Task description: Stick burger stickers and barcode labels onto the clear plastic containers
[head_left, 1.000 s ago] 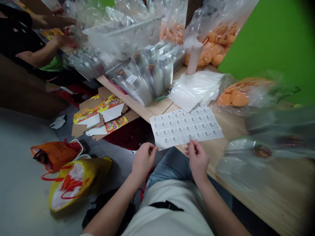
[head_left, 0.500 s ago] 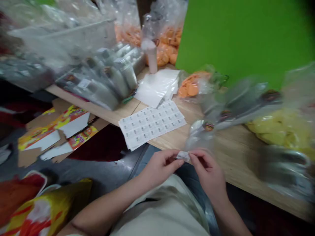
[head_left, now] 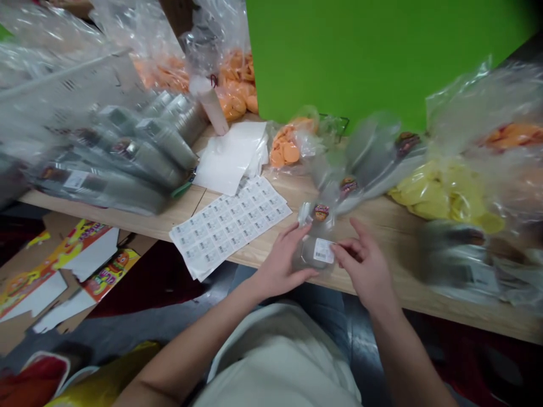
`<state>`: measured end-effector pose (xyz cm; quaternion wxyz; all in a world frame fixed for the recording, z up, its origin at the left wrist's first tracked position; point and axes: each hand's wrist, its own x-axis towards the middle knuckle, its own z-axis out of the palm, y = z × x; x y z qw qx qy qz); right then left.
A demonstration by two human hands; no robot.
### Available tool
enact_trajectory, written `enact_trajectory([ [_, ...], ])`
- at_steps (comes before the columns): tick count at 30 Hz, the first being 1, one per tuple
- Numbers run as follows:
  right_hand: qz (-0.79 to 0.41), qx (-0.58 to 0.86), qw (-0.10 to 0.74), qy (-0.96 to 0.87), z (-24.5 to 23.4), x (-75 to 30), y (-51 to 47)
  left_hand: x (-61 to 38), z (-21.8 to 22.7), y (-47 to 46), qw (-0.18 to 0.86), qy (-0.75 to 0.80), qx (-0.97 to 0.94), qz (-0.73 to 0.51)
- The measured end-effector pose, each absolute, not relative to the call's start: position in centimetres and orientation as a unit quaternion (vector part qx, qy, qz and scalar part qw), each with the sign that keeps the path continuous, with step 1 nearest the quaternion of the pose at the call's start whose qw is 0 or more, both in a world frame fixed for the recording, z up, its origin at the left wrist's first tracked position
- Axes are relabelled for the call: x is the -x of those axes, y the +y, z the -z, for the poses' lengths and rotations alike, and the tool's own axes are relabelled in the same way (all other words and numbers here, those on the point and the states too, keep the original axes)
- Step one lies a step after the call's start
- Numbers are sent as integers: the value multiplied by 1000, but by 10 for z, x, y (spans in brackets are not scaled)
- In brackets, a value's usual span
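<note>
Two hands: our left hand (head_left: 282,257) and our right hand (head_left: 365,263) both reach over the front edge of the wooden table (head_left: 382,229), one on each side of a single packet.

Left grip: the fingers (head_left: 292,240) lie long and fairly straight against the packet's left side; they touch it, but we cannot tell whether they are gripping it.

Right grip: the fingers (head_left: 345,249) are spread and curved, with the tips at the right end of the packet's label; we cannot tell whether they are pinching it.

Packet: the clear plastic packet (head_left: 307,254) sits between our hands above the tabletop, and we cannot tell whether it rests on the wood. A white printed label (head_left: 323,251) is stuck on its lower part, with a round cartoon sticker (head_left: 321,212) higher up.

Beside us: a sheet of printed labels (head_left: 229,226) lies on the table just left of our left hand, and a stack of white sheets (head_left: 227,158) lies beyond it.

Table: rows of filled clear packets (head_left: 127,158) lie to the left, and bags of orange discs (head_left: 288,147) and yellow pieces (head_left: 441,198) lie farther along.

Floor: flattened printed cardboard boxes (head_left: 85,265) lie below the table's left side.
</note>
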<state>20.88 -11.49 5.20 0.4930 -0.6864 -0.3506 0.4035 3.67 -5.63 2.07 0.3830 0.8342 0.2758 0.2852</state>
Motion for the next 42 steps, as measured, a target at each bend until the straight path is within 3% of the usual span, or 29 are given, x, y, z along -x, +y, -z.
enact_trajectory([
  [6, -412, 689, 470, -368, -48, -202, -109, -33, -11, -66, 406, 305, -803, -312],
  [11, -393, 700, 458, -382, -41, -201, -111, -25, -4, -79, 308, 353, -799, -376],
  [35, -341, 714, 442, -422, -36, -201, -113, -22, 3, -86, 299, 316, -832, -343],
  [39, -294, 734, 390, -473, -38, -199, -116, -23, -1, -84, 264, 309, -857, -317],
  [42, -121, 768, 346, -525, -40, -200, -124, -26, -3, -83, 241, 311, -867, -307],
])
